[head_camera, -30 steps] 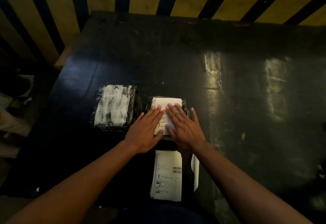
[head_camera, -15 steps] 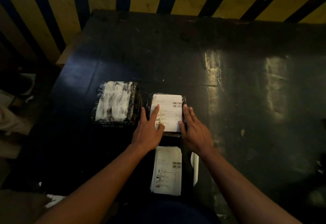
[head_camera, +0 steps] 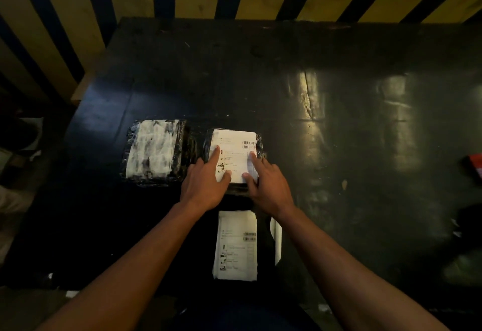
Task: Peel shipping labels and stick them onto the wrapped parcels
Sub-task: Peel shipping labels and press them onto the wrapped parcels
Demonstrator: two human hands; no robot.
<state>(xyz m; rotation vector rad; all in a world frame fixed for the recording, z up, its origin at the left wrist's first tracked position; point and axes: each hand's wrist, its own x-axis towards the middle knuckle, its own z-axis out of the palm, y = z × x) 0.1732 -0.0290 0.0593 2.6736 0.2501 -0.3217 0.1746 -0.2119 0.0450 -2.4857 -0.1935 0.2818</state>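
Two parcels wrapped in shiny black film lie side by side on the dark table (head_camera: 326, 75). The right parcel (head_camera: 259, 145) carries a white shipping label (head_camera: 236, 148) with barcodes. My left hand (head_camera: 204, 182) presses the label's left edge with straight fingers and thumb. My right hand (head_camera: 268, 182) presses its right edge the same way. The left parcel (head_camera: 156, 153) shows a white, smeared top and no hand touches it. A stack of white labels (head_camera: 236, 246) lies near the table's front edge, between my forearms.
A thin white strip (head_camera: 277, 242) lies just right of the label stack. A red object (head_camera: 474, 163) sits at the table's far right edge. A yellow and dark striped wall stands behind the table. Floor clutter shows at the left.
Both hands slid apart from the label's middle to its left and right edges, uncovering the printed label on the right parcel.
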